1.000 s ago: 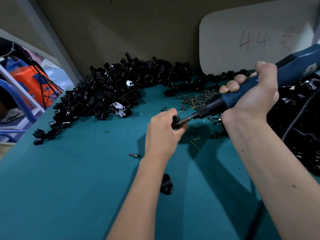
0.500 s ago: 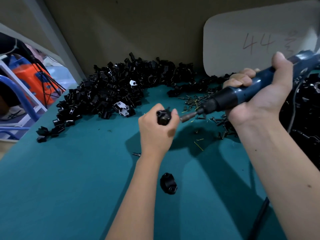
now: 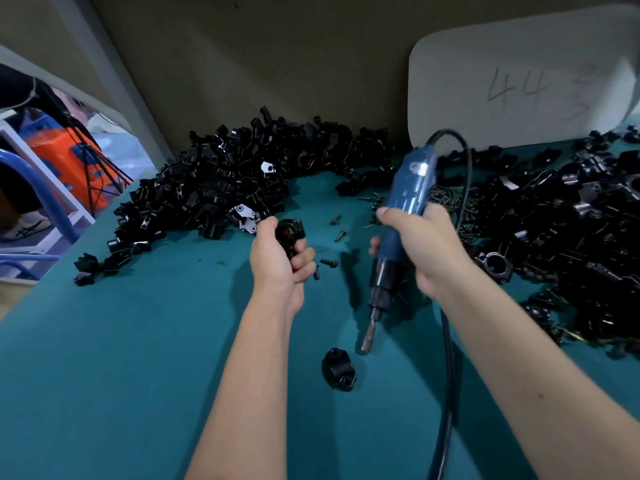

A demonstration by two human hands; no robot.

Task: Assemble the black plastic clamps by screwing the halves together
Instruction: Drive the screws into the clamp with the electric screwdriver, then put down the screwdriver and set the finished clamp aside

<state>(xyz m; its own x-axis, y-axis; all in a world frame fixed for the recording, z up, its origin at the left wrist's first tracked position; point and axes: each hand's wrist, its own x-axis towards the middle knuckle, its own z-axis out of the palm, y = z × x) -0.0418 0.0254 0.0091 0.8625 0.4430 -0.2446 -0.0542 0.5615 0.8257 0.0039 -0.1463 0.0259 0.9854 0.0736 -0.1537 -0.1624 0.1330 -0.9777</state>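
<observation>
My left hand (image 3: 280,263) is closed around a black plastic clamp (image 3: 290,231), held above the teal table (image 3: 121,358) at mid-view. To its right, my right hand (image 3: 420,245) grips a blue electric screwdriver (image 3: 405,209) held upright, its bit (image 3: 369,336) pointing down at the table. The bit is apart from the held clamp. A single black clamp half (image 3: 338,368) lies on the table just left of and below the bit tip. A few loose screws (image 3: 329,262) lie between my hands.
A big heap of black clamp parts (image 3: 221,188) fills the back left, another heap (image 3: 568,237) the right side. A scatter of screws (image 3: 446,199) lies behind the screwdriver. A white board (image 3: 519,88) leans on the back wall. The screwdriver's black cable (image 3: 446,393) runs down along my right arm.
My right hand swung the screwdriver from pointing sideways at the clamp to upright with the bit down, away from the clamp. My left hand shifted slightly left, still holding the clamp.
</observation>
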